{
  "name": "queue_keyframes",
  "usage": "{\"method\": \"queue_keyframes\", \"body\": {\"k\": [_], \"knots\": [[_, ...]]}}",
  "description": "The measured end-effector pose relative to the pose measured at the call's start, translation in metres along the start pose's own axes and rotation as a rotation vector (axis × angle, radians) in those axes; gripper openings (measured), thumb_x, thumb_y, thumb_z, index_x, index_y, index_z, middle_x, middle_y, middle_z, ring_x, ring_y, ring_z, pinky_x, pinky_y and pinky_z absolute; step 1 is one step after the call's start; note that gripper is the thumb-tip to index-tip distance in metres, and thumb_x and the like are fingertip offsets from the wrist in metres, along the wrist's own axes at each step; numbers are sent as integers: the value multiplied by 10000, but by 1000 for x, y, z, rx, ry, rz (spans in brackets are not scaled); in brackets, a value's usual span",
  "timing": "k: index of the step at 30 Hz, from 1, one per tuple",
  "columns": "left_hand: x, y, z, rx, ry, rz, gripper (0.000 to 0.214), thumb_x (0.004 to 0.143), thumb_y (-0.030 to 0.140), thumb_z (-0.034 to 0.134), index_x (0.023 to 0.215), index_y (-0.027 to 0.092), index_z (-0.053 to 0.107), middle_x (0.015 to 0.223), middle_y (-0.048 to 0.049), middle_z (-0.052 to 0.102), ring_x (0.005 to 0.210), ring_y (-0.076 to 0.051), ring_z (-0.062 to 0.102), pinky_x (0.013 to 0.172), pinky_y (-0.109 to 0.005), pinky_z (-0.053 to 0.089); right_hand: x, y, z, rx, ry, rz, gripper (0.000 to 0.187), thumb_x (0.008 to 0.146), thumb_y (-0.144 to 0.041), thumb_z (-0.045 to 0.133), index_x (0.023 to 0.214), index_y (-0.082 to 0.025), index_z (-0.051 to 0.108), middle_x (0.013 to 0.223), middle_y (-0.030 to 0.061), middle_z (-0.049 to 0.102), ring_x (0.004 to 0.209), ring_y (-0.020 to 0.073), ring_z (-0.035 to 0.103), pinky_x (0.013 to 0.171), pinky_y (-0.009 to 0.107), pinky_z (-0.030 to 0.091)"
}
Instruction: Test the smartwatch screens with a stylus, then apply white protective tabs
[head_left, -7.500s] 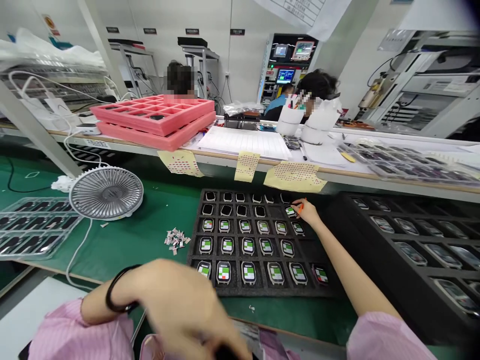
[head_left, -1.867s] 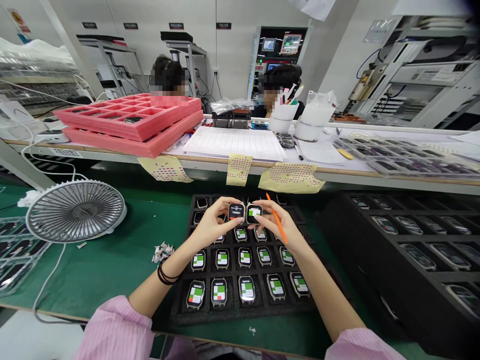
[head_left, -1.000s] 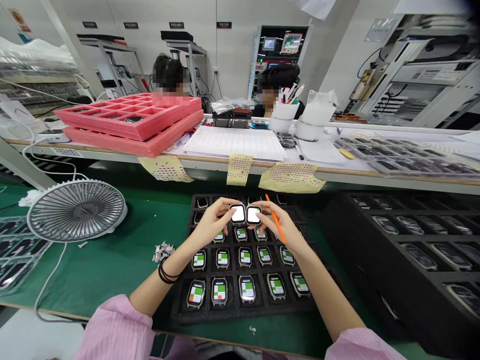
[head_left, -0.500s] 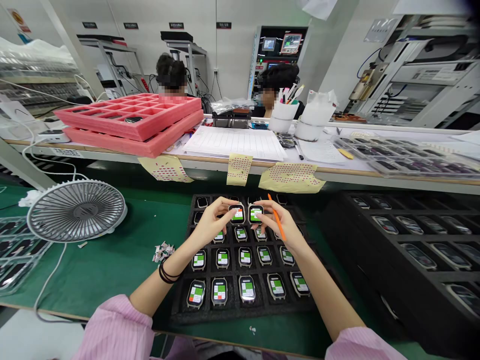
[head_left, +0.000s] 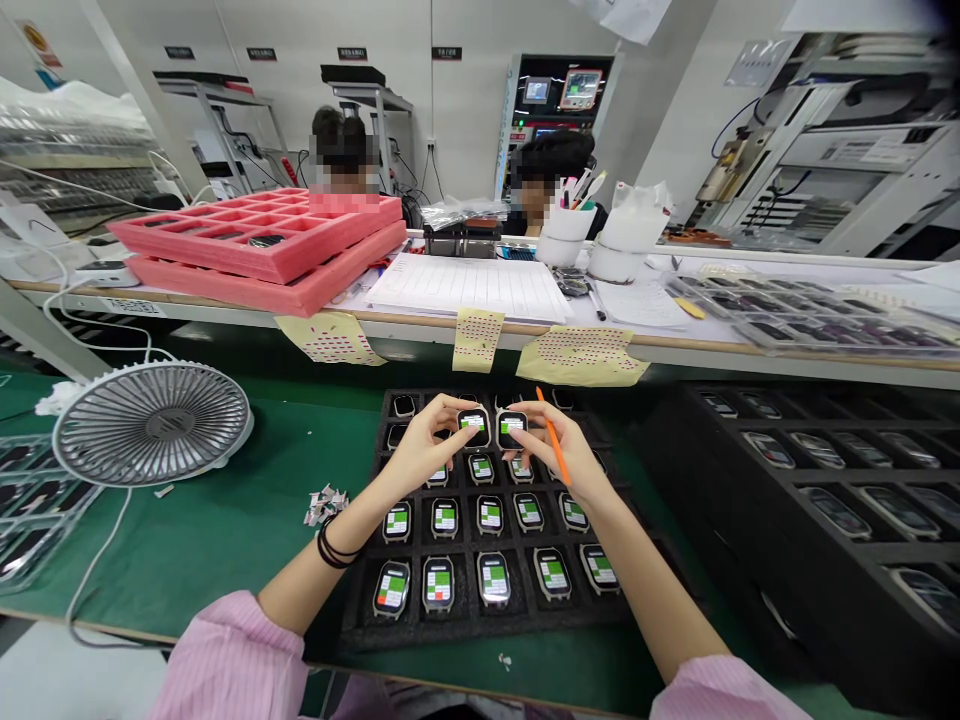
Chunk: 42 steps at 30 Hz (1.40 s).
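Observation:
My left hand (head_left: 433, 437) grips a smartwatch body (head_left: 471, 418) without a strap, its thumb on the lit screen. Close beside it, a second smartwatch body (head_left: 511, 418) is held in my right hand (head_left: 556, 445), the thumb likewise touching the screen. An orange pen-like stick (head_left: 553, 436) is tucked between the fingers of my right hand. Both watches are raised over a black foam tray (head_left: 469, 570), where several more watches sit in separate pockets, most with green and white screens. A watch (head_left: 392, 588) at the near left shows a red patch too. My hands partly hide the far rows.
A round fan (head_left: 154, 422) stands at the left, by small scraps (head_left: 327, 504). Stacked black foam trays (head_left: 757, 520) rise at the right. Above the bench runs a shelf (head_left: 420, 326) bearing pink foam trays (head_left: 300, 265), papers (head_left: 469, 287) and a pen cup (head_left: 564, 235). Two people sit beyond.
The screens of both held watches have changed: the red patch on the left one is gone, and less green shows on each. My hands have hardly moved.

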<state>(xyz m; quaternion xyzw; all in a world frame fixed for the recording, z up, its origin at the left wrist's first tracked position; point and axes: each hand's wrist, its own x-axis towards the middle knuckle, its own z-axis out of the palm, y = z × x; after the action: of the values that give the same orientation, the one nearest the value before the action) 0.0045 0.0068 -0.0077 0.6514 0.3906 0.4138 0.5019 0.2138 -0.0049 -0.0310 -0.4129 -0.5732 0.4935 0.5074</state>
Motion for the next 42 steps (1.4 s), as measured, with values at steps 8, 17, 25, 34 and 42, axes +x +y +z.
{"method": "queue_keyframes", "body": {"k": [8,17,25,34,42], "knots": [[3,-6,-2,-41,-1,-29,331,897,453,540,1031,160,613,911,-49,659,441,-31,456,403,-177,438,-1,-7,4,12,87,4,271,828,-445,673,942,-201,644,720,-2,638,497,149,665,414,240,485],[3,-3,0,-12,-4,-6,380,806,340,657,1127,169,546,981,-82,642,776,-151,589,449,-166,482,2,0,-1,39,-32,15,409,782,-391,733,1125,-226,583,1121,96,647,685,194,728,457,260,531],[3,-5,-2,-27,35,-14,295,855,422,611,1004,170,577,932,-56,643,547,-68,497,415,-175,466,1,-4,1,14,47,23,354,743,-408,761,1001,-203,631,912,49,667,547,179,701,393,248,482],[4,-8,-1,-36,52,-4,306,830,447,654,912,167,563,835,-29,603,531,-64,463,388,-162,434,-2,-8,4,15,120,55,292,762,-441,740,878,-196,631,725,-5,633,430,136,629,370,244,441],[5,-7,-1,-7,7,3,389,725,376,744,981,178,528,955,-75,644,739,-148,577,397,-158,439,1,-4,1,24,24,65,438,671,-360,823,1019,-217,598,996,63,676,601,172,689,402,241,466]]}}
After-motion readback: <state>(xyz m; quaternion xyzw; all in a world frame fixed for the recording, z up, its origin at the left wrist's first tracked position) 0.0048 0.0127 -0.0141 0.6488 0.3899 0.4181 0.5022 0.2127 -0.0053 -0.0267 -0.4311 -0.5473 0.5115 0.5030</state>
